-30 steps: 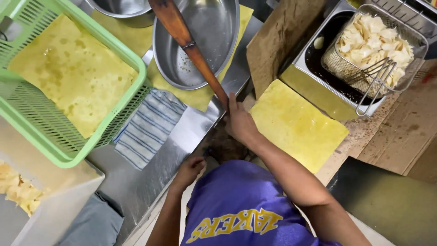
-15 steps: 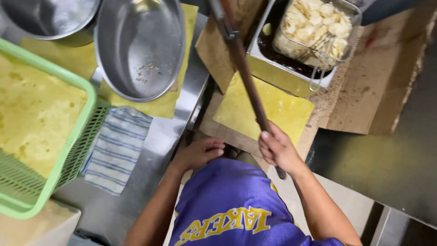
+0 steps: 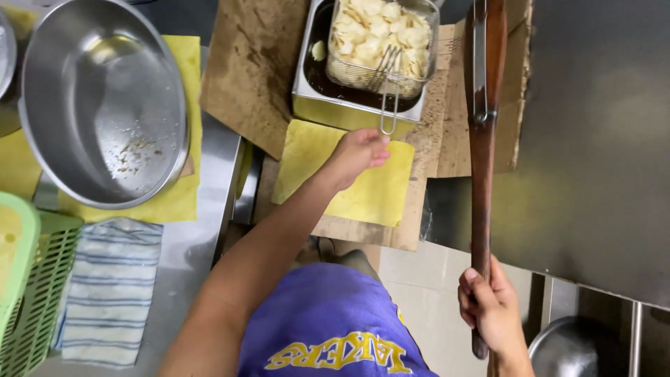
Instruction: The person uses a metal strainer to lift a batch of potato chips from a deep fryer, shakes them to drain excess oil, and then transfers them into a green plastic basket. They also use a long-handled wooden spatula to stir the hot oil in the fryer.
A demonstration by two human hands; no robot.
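Observation:
My left hand (image 3: 357,155) reaches out over a yellow cloth (image 3: 373,195), fingers apart, its tips just below the wire handle (image 3: 388,105) of a fry basket (image 3: 380,35). Pale chips fill the basket, which sits in a rectangular steel tub (image 3: 307,91) of dark oil. My right hand (image 3: 490,311) grips the lower end of a long dark wooden paddle (image 3: 481,139). The paddle points away from me, over the dark counter on the right.
A large steel bowl (image 3: 105,105) with crumbs rests on a yellow cloth at left. Below it lie a striped towel (image 3: 112,293) and a green plastic basket (image 3: 28,293). Brown cardboard (image 3: 251,70) lies under the tub. A steel pan (image 3: 565,345) shows at bottom right.
My right hand has swung the paddle from the bowl over to the right side. My left hand has come up from near my body to the basket handle.

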